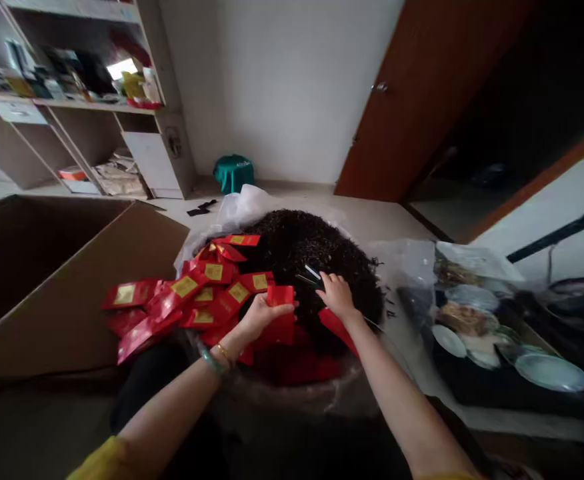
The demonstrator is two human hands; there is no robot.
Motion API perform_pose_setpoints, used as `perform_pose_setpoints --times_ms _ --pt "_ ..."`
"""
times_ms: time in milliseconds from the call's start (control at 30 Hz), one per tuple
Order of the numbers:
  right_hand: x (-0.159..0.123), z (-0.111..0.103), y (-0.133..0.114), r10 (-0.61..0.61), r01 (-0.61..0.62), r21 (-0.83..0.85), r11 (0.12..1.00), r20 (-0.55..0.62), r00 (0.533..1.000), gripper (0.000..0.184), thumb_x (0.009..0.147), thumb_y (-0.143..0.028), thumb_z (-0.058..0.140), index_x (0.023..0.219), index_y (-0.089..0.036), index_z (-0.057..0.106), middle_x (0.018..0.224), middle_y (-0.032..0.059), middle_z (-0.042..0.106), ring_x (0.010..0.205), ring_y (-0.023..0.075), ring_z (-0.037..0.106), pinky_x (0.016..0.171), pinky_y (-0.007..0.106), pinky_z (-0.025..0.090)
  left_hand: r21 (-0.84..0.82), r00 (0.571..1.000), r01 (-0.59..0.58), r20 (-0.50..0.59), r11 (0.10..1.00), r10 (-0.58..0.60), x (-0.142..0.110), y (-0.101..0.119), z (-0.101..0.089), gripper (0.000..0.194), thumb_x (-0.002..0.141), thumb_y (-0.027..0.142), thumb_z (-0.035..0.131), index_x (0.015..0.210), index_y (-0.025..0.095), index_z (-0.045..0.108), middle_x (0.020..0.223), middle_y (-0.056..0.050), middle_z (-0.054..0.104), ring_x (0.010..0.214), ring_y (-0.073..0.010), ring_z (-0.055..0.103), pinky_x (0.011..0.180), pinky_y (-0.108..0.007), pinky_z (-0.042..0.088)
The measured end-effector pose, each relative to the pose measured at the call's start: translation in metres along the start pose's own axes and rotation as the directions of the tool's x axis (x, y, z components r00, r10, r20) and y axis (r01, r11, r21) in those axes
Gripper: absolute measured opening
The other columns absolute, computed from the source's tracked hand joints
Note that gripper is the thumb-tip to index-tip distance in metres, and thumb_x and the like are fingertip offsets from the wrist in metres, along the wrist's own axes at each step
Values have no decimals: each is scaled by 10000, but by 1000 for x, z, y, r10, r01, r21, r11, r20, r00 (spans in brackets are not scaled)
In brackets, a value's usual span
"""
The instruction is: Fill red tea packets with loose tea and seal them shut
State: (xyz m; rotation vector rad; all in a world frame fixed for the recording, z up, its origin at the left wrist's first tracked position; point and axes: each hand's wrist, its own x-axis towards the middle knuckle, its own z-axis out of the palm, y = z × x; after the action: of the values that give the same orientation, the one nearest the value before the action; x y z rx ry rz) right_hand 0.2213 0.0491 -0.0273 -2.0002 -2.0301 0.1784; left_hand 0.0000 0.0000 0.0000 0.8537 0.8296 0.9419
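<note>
My left hand point(262, 315) is closed round a small red packet point(281, 295), held upright over the heap. A dark, slim tool with a pale strip point(313, 272) juts from the fingers of my right hand point(338, 295); its exact kind is too blurred to make out. Both hands are above a large mound of dark, dry, leaf-like material point(312, 233) in a clear plastic-lined container point(242, 207). On the mound's left side lie several red packets with gold labels point(215, 272). More red packaging point(339, 327) shows under my right wrist.
At left stands an open cardboard box point(87, 280). Dishes on a dark surface point(552, 372) are at right, beside clear plastic sheeting point(412, 257). A teal covered stool point(235, 173) is by the wall. Behind are a shelf unit point(172, 143) and a brown door point(422, 87).
</note>
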Motion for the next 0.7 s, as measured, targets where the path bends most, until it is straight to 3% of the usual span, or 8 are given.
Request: perform_pose_setpoints --times_ms 100,233,300,367,500,700 --pt "3 -3 1 -7 7 2 1000 -3 1000 454 804 -162 624 1252 -135 555 1128 174 608 1073 294 569 914 394 446 10 1000 3 -12 1000 -3 0 1 0 465 489 347 873 843 108 690 819 -89 739 601 -184 679 591 -288 532" --pt "6 -29 1 -98 92 194 977 21 995 449 807 -262 639 1244 -194 564 1204 106 615 1078 224 597 922 325 471 42 1000 -21 -22 999 22 2 1 -3 442 495 352 868 827 107 706 811 -92 739 618 -185 677 619 -296 534" --pt "2 -49 -5 -199 138 478 867 79 977 469 786 -292 662 1236 -197 574 1222 85 627 1082 220 608 929 340 480 75 998 -52 -20 996 54 4 0 -5 420 502 353 863 812 112 713 801 -86 739 630 -182 674 639 -297 533" --pt "-6 -68 -15 -319 140 640 755 173 932 507 740 -314 704 1220 -197 592 1194 74 652 1059 224 625 920 351 490 134 996 -81 -17 988 84 4 0 -7 401 511 362 856 791 111 718 760 -76 735 613 -174 662 626 -286 524" --pt "-24 -90 -44 -380 206 556 806 218 899 462 660 -301 767 1101 -197 674 1105 75 688 1004 243 642 900 364 486 243 990 -140 22 960 139 2 0 -6 384 531 358 841 800 109 726 704 -56 723 599 -171 645 596 -270 509" --pt "-32 -95 -64 -369 266 432 861 172 913 270 699 -213 728 969 -216 721 946 35 725 875 201 665 822 306 486 284 984 -179 33 942 177 2 -1 -5 308 554 304 826 777 119 724 717 -40 727 624 -158 642 620 -254 506"
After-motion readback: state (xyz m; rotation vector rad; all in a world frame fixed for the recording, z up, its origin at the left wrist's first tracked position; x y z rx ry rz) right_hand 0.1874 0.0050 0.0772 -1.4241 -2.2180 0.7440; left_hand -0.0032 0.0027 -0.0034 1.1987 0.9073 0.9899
